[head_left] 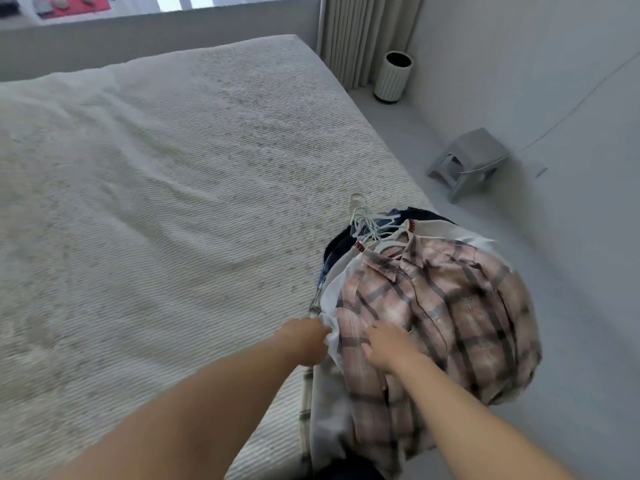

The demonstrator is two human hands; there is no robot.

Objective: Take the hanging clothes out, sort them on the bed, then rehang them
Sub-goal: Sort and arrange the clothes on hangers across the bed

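A stack of clothes on white hangers (369,225) lies at the bed's (166,188) near right corner, partly hanging over the edge. A pink plaid shirt (450,306) is on top; beneath it show a white garment (330,289) and dark blue ones (337,245). My left hand (306,341) is at the pile's left edge, its fingers tucked into the white fabric and hidden. My right hand (389,346) rests on the plaid shirt, fingers curled into the cloth. The frame is blurred by motion.
A wide cream bedspread covers the bed to the left. On the grey floor to the right stand a small grey stool (467,164) and a white ribbed bin (393,76) by the curtain (363,32). A thin cable (561,116) runs along the wall.
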